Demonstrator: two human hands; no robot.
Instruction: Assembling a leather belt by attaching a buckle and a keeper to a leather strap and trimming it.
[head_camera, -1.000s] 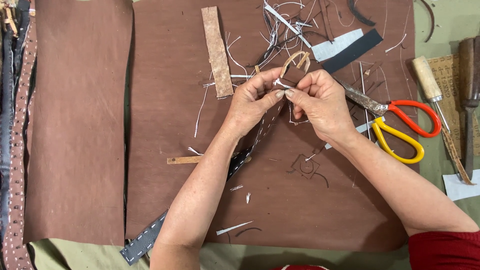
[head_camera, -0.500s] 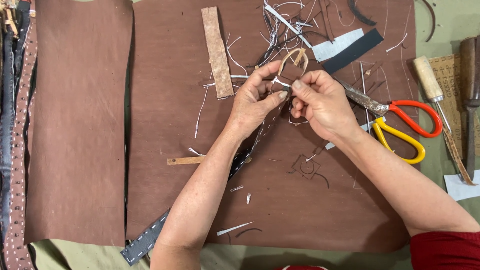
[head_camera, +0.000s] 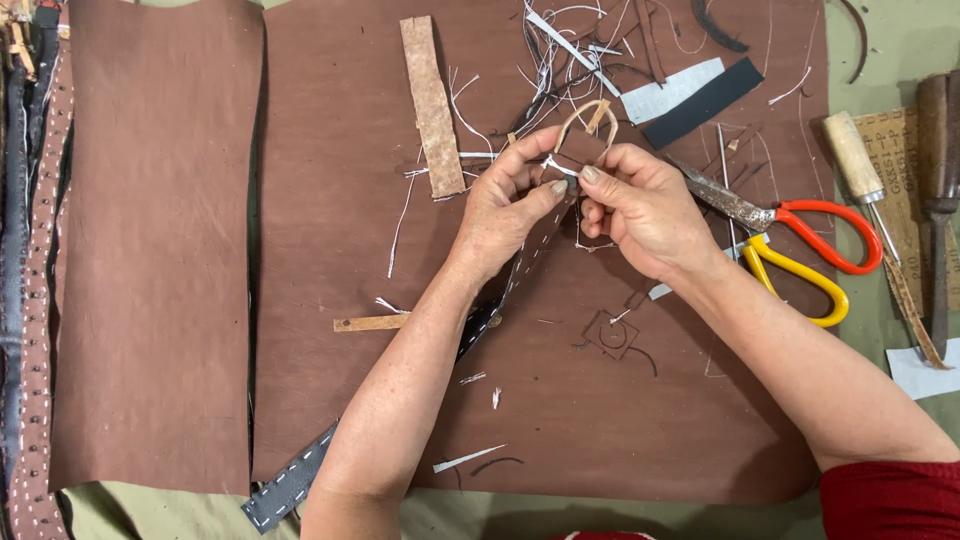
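Observation:
My left hand (head_camera: 505, 215) and my right hand (head_camera: 640, 205) meet over the upper middle of a big brown leather sheet (head_camera: 400, 400). Between their fingertips they pinch the top end of a long dark strap with white stitching (head_camera: 290, 490), which runs down-left under my left forearm to the table's near edge. A tan D-shaped buckle loop (head_camera: 590, 118) sticks up just above the fingers. Both hands grip the strap end close together, thumbs touching it.
Scissors with one red and one yellow handle (head_camera: 800, 245) lie right of my right hand. Wooden-handled tools (head_camera: 855, 155) rest at the far right. A tan leather strip (head_camera: 432, 105), thread scraps (head_camera: 560, 50), grey and black pieces (head_camera: 690, 100) lie above. A second leather sheet (head_camera: 150, 250) and studded belts (head_camera: 35, 300) are left.
The hands have shifted slightly at the strap end, fingers re-pinching near the buckle loop. Everything else on the table stays put.

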